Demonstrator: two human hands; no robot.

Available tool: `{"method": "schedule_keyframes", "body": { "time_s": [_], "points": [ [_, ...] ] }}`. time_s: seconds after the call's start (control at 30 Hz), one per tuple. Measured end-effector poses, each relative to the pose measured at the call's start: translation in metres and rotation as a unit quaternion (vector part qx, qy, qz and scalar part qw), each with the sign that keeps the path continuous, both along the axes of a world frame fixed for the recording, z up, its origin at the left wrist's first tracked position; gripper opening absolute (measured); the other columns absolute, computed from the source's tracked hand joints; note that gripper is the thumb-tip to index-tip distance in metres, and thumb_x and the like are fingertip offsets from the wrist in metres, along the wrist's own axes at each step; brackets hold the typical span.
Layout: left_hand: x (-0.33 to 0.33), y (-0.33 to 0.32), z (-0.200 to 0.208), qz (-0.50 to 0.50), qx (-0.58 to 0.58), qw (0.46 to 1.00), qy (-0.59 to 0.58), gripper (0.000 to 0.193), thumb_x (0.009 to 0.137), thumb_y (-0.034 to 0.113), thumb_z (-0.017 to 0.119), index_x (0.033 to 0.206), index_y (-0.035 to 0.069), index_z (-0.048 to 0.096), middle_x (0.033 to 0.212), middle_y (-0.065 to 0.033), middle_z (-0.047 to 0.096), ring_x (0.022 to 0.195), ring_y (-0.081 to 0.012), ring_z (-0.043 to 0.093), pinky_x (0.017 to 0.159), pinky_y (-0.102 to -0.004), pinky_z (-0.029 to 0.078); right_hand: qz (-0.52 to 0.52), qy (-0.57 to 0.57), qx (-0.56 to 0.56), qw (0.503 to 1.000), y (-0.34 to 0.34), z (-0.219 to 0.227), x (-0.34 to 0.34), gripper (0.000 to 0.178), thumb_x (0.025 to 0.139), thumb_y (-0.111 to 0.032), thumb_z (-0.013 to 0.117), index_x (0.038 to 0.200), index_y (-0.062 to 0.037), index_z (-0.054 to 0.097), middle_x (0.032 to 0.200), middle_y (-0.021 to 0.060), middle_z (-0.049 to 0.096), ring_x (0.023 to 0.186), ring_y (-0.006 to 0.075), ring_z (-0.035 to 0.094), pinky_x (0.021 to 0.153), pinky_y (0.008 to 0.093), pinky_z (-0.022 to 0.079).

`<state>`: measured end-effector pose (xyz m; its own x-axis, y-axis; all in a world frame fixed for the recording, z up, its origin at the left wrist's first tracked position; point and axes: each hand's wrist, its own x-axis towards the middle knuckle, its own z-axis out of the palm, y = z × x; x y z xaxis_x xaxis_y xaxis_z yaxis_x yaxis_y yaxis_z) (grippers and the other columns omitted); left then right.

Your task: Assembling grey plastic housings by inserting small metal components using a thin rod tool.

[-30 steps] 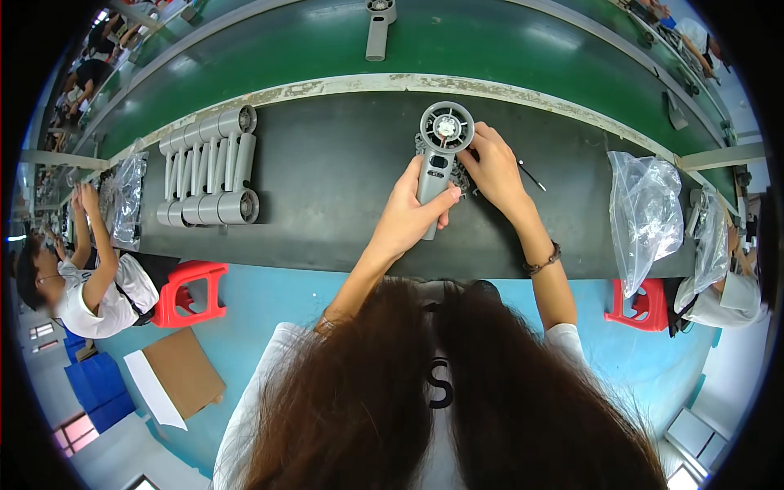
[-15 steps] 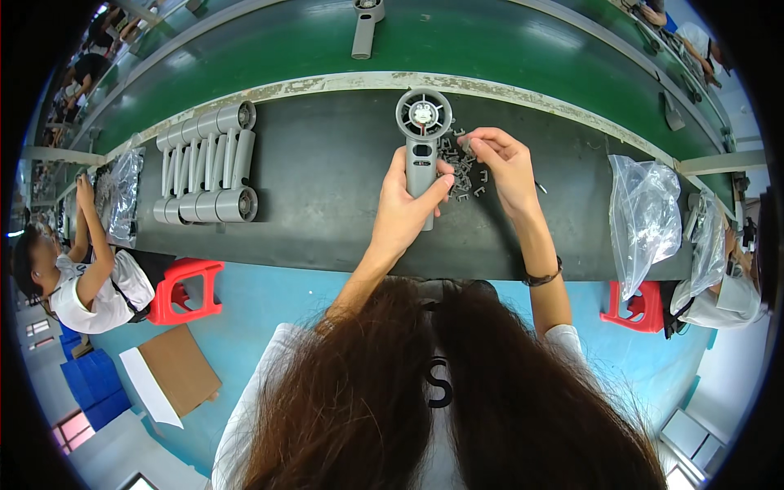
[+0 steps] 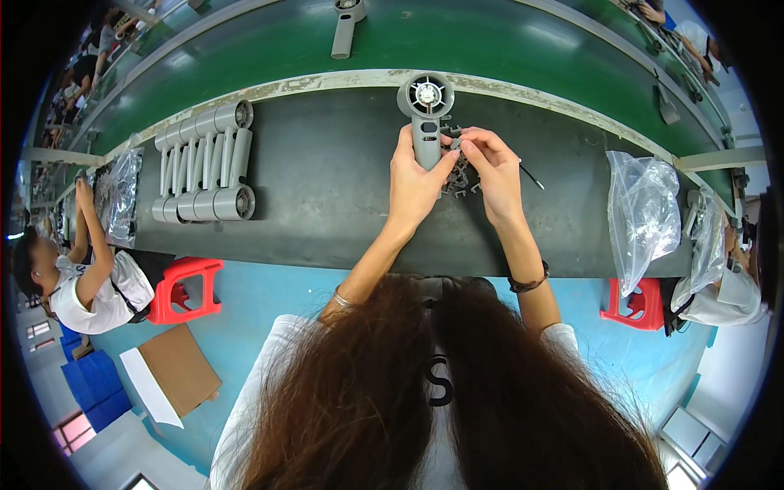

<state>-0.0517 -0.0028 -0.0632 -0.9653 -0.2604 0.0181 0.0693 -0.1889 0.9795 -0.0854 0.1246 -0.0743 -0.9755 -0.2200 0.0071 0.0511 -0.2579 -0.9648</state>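
Upright over the middle of the dark work mat stands a grey handheld fan (image 3: 427,145), its round head facing up at me. My left hand (image 3: 412,186) is closed around the handle. Close by on the right, my right hand (image 3: 496,178) pinches a small grey plastic piece (image 3: 456,144) between thumb and fingers, near the left thumb and the side of the handle. Whether that piece touches the fan I cannot tell. Beneath and between the hands lies a pile of small grey plastic clips (image 3: 460,177), partly covered by the fingers.
Several grey fans (image 3: 204,163) lie in rows on the mat's left. A thin dark rod (image 3: 532,175) lies right of my hand. Clear plastic bags (image 3: 643,216) sit at the right end. Beyond the pale ledge, a green belt (image 3: 490,41) carries another fan (image 3: 344,37). A co-worker (image 3: 98,278) sits left.
My right hand has moved left with the small piece, up to the fan. The fan has shifted slightly away from me, its handle tilting. On the belt, the other fan has moved left.
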Motion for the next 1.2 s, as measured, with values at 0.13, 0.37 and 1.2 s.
{"method": "schedule_keyframes", "body": {
  "time_s": [0.13, 0.37, 1.2],
  "points": [
    [-0.006, 0.002, -0.008, 0.027, -0.040, 0.999, -0.002, 0.032, 0.075, 0.003, 0.068, 0.102, 0.002, 0.050, 0.088, -0.0043, 0.063, 0.068, -0.0110, 0.058, 0.060, -0.0267, 0.048, -0.027, 0.053, 0.087, 0.994, 0.003, -0.005, -0.006, 0.012, 0.085, -0.004, 0.062, 0.096, -0.0007, 0.062, 0.095, 0.0019, 0.061, 0.091, 0.0085, 0.054, 0.082, 0.0226, 0.042],
    [-0.012, 0.000, -0.015, 0.014, -0.075, 0.997, 0.020, 0.032, 0.078, 0.004, 0.066, 0.105, 0.001, 0.049, 0.089, -0.0033, 0.061, 0.067, -0.0071, 0.055, 0.051, -0.0206, 0.046, -0.021, 0.003, 0.047, 0.999, 0.003, -0.004, -0.005, 0.013, 0.085, -0.003, 0.061, 0.098, 0.0003, 0.062, 0.093, 0.0013, 0.061, 0.085, 0.0071, 0.054, 0.079, 0.0212, 0.043],
    [0.017, 0.000, 0.011, -0.118, 0.092, 0.988, -0.049, 0.044, 0.093, 0.028, 0.025, 0.119, 0.002, 0.049, 0.076, -0.0074, 0.057, 0.063, -0.0117, 0.055, 0.052, -0.0261, 0.048, -0.061, 0.265, 0.206, 0.940, 0.004, 0.031, 0.021, 0.013, 0.075, 0.006, 0.068, 0.087, 0.0015, 0.066, 0.087, 0.0056, 0.060, 0.067, 0.0075, 0.053, 0.059, 0.0194, 0.043]
  ]
}}
